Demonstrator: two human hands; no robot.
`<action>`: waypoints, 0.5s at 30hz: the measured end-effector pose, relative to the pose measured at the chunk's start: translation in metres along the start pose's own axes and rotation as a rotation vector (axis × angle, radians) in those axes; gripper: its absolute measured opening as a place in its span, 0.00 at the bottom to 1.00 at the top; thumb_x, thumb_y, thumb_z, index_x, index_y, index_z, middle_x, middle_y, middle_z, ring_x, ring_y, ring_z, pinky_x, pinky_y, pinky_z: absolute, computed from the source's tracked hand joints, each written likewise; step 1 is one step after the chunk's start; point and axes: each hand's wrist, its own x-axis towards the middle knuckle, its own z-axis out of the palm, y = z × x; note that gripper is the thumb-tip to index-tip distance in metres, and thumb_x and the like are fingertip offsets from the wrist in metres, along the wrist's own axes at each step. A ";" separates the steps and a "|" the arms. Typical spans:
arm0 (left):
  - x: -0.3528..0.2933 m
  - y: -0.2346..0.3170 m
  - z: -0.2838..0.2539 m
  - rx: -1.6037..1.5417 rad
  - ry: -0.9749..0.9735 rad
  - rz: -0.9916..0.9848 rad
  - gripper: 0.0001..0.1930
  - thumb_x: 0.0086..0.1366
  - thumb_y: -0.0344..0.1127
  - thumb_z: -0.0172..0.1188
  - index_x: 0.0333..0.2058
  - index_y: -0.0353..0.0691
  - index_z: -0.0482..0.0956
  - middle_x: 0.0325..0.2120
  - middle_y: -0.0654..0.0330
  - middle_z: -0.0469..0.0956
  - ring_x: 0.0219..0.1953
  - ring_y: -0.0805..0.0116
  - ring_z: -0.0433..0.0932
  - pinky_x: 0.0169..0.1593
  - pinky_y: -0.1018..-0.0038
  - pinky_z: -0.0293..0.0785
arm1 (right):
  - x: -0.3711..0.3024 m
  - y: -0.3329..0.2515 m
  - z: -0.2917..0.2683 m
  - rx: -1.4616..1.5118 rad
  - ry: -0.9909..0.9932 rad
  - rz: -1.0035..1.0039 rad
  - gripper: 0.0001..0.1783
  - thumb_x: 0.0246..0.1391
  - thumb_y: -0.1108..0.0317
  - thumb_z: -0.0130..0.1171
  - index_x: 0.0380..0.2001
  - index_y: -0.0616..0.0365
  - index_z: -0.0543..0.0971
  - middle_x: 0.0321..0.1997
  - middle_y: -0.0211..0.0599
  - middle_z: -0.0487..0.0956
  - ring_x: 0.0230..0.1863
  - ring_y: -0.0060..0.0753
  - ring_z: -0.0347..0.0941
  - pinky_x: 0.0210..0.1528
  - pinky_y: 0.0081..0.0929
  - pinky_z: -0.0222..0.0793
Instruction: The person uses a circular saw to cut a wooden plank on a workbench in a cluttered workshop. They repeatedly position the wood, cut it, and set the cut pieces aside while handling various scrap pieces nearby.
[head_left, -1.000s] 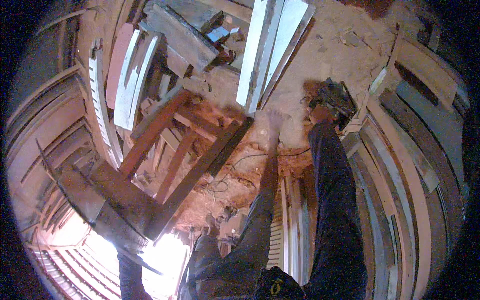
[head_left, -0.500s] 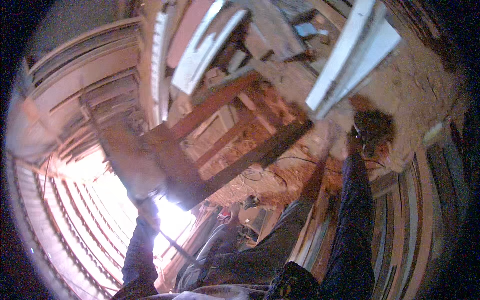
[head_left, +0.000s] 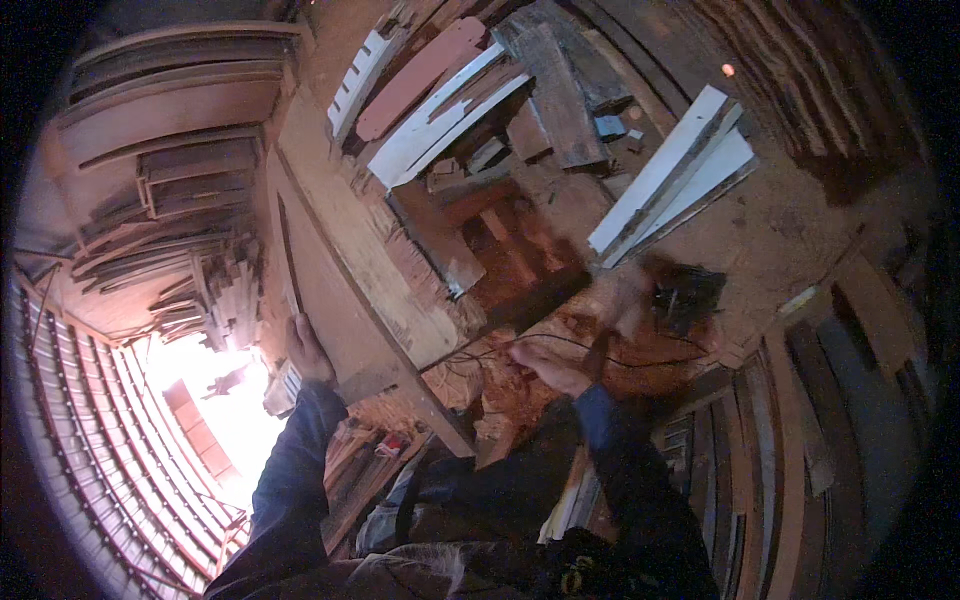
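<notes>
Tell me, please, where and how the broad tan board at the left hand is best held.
Grip the tan board by its two long edges, I'd suggest: left hand from the left, where it appears to touch; right hand from the right, near the closer end. Its broad flat face offers little to close around, while the edges look narrow enough.

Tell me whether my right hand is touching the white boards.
Apart. The head view shows a gap, with floor visible between your right hand and the white boards.
</notes>
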 end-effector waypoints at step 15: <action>0.020 -0.021 -0.036 -0.616 -0.198 0.032 0.27 0.69 0.54 0.57 0.53 0.35 0.68 0.50 0.55 0.69 0.57 0.61 0.69 0.61 0.67 0.64 | -0.059 -0.177 0.225 -0.350 0.230 -0.149 0.20 0.70 0.59 0.52 0.58 0.58 0.71 0.41 0.36 0.80 0.37 0.27 0.75 0.42 0.30 0.75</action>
